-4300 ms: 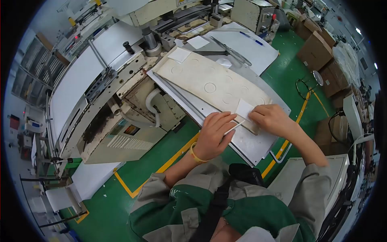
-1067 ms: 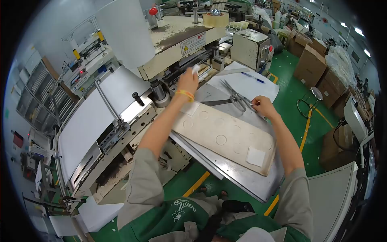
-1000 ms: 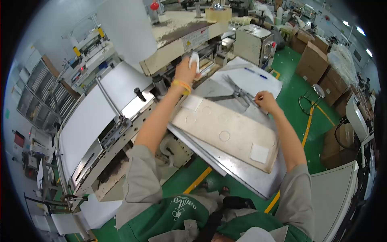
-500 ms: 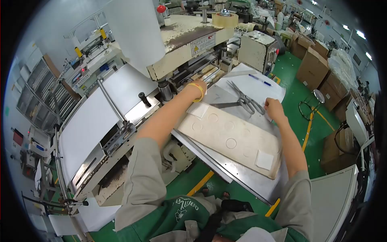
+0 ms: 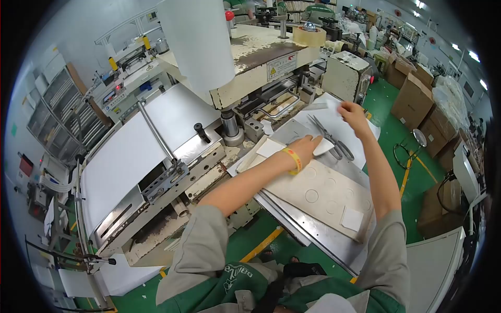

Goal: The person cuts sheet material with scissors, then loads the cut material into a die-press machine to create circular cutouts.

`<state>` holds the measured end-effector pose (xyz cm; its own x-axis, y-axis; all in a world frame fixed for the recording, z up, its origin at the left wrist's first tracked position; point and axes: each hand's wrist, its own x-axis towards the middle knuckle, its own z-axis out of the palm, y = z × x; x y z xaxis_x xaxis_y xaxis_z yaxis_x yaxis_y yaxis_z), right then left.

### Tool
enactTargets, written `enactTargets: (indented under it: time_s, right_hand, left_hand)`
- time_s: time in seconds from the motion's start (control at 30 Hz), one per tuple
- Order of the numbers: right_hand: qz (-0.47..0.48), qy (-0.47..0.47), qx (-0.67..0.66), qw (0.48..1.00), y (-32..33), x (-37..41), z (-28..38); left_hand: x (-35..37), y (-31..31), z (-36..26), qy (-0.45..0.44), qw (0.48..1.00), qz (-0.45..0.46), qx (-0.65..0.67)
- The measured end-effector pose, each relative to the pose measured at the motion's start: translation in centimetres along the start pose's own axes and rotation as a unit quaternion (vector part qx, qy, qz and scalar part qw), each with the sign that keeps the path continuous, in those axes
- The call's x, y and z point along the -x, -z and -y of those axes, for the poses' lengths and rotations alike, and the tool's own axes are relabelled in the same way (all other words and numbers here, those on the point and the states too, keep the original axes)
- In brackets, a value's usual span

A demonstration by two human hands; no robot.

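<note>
Beside the chipped cream metal press (image 5: 245,88), the left hand (image 5: 303,148) has swung back over the beige rectangular board (image 5: 330,191), pinching a flat white piece (image 5: 324,147) near its far edge, seemingly returning work there, while the right hand (image 5: 356,119) bunches its fingers, contents unclear.

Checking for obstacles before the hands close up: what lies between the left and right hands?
In the head view, scissors lie between the left hand and the right hand, with a white piece close against the left.
</note>
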<state>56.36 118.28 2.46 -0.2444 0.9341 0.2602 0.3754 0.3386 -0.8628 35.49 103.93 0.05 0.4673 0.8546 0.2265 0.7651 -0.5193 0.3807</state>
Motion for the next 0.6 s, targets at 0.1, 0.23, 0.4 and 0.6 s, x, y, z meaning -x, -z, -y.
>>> enactTargets:
  time_s: [0.1,0.23,0.4,0.6]
  right_hand:
    - [0.077,0.059,0.011,0.995,-5.8,-0.9,2.8]
    - [0.062,0.023,0.109,0.992,-13.4,-4.6,-0.3]
    - [0.078,-0.15,0.063,0.984,-17.7,-8.1,-4.4]
    - [0.021,-0.247,0.225,0.942,-17.6,-5.0,2.7]
  left_hand:
    - [2.8,2.8,0.5,-0.018,0.997,-0.025,0.077]
    - [8.3,5.8,0.7,-0.042,0.989,-0.067,0.122]
    - [16.6,7.2,-0.6,0.045,0.97,-0.13,0.198]
    - [22.2,3.6,0.2,0.19,0.932,-0.164,0.26]
